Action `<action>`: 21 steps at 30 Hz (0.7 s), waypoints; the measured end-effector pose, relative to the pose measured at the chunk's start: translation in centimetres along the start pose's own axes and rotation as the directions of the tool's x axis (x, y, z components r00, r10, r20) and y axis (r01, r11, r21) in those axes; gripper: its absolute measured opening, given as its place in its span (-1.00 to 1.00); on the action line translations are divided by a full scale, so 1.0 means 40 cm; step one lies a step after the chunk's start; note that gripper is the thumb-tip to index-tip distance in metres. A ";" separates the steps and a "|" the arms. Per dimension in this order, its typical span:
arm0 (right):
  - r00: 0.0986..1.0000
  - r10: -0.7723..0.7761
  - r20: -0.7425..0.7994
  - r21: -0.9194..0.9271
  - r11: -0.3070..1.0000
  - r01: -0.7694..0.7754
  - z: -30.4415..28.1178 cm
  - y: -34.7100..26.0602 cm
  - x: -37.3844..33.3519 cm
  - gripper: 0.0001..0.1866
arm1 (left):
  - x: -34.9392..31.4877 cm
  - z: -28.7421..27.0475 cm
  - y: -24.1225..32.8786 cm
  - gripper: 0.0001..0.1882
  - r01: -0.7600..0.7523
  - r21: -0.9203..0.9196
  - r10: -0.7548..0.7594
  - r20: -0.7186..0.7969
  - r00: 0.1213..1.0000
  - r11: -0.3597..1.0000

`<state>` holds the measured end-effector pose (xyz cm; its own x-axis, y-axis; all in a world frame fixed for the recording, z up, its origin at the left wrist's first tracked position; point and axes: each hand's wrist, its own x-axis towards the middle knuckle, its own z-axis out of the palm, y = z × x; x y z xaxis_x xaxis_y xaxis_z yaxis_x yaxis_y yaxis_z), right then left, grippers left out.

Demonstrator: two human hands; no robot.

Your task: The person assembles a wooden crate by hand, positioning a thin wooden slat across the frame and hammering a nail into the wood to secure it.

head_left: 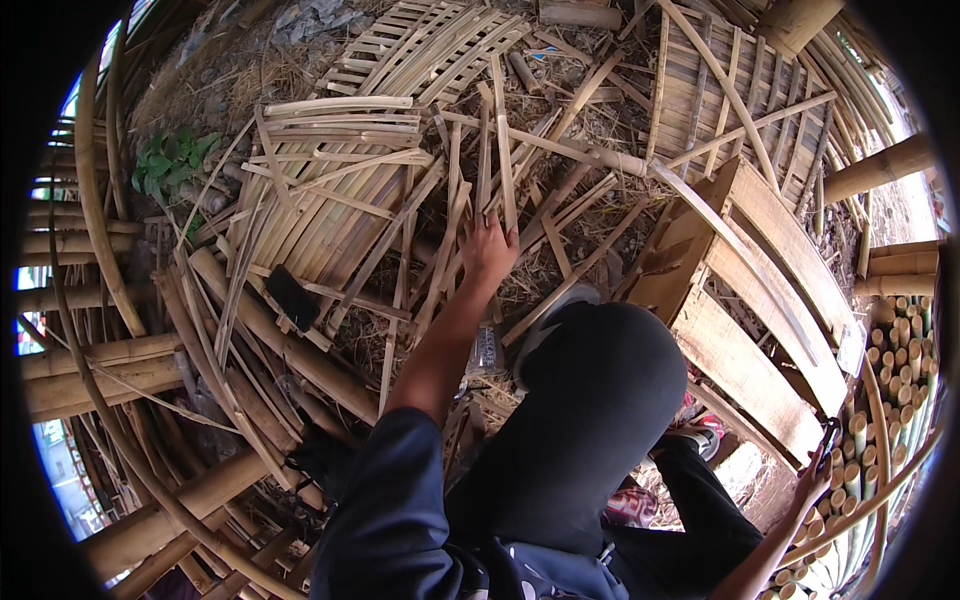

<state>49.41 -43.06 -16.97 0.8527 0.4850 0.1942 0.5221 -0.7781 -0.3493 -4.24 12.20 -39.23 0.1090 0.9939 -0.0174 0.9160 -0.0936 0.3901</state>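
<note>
My left hand [490, 250] reaches forward over the litter of split bamboo, fingers curled at the lower ends of narrow bamboo strips [503, 140]. It appears to grip one of them; the fingertips are partly hidden. Out at the far right, my right hand [815, 485] is closed around a narrow dark object [831, 437] beside a wooden box-like frame [750, 370]. What that dark object is I cannot make out. Left of my left arm lies a slatted bamboo panel [310, 220], with loose strips across it. A black flat object [291, 298] rests at its near edge.
My knee [610, 370] fills the middle. A clear plastic bottle [486, 350] lies beside it. Slatted panels [430, 45] lie at the back, and another panel [735, 100] at back right. Cut bamboo poles [895, 380] are stacked at right; thick poles [290, 330] lie at left.
</note>
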 end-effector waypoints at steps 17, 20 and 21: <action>0.999 0.016 0.051 0.042 0.999 -0.018 0.025 0.012 -0.011 -0.53 | -0.045 0.051 -0.033 -0.60 0.228 -0.605 -0.150 0.177 0.973 0.763; 1.000 0.009 0.020 0.060 0.998 -0.010 0.013 -0.013 -0.013 -0.56 | -0.097 -0.005 -0.028 -0.79 0.507 -0.748 -0.216 0.460 0.861 0.427; 1.000 0.010 0.024 0.075 0.997 -0.011 0.008 -0.013 -0.011 -0.56 | -0.104 -0.020 -0.032 -0.82 0.534 -0.762 -0.172 0.509 0.844 0.367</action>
<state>48.76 -42.74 -17.18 0.8569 0.4870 0.1686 0.5096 -0.7515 -0.4191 -6.16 8.25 -38.93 0.1306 0.8248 -0.5502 0.1002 0.5411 0.8350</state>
